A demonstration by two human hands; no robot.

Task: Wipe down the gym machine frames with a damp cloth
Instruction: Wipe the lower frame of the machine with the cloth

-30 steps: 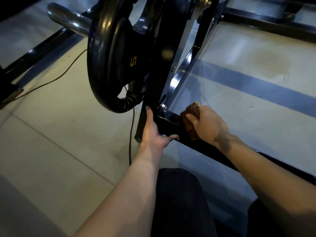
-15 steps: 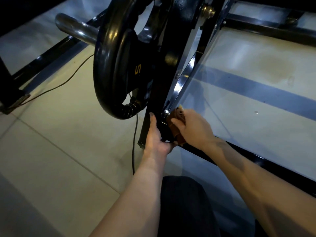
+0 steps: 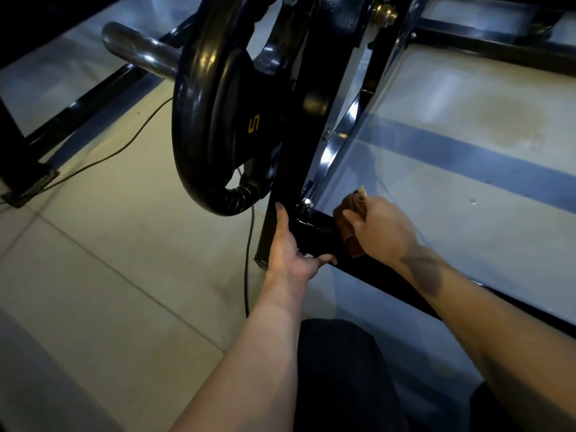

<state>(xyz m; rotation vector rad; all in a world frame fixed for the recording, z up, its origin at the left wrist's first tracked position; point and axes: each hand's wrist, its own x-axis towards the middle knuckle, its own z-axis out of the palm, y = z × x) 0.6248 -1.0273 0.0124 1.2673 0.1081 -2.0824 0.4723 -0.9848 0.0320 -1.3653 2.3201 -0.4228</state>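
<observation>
1. Across the whole picture runs a pale tiled floor (image 3: 103,244), glossy, with thin grout lines at lower left and bright glare at upper right.
2. At right, a dark blue stripe (image 3: 467,157) crosses the floor, and above it lies a yellowish stain (image 3: 511,120).
3. At centre stands the black frame (image 3: 311,120): an upright post, a slanted brace and a low bar (image 3: 318,235) running to the lower right.
4. Left of the post hangs a black plate (image 3: 212,126) marked "5", on a chrome sleeve (image 3: 137,51) at upper left.
5. A thin cable (image 3: 124,148) trails over the floor at left; a thicker one (image 3: 247,263) drops beside the post.
6. The left hand (image 3: 288,247) clasps the post's foot, thumb hooked over the low bar.
7. The right hand (image 3: 383,229) grips a brown cloth (image 3: 350,226), pressed on the low bar just right of the joint.
8. At the bottom edge, dark trousers (image 3: 343,375) show between the forearms.
</observation>
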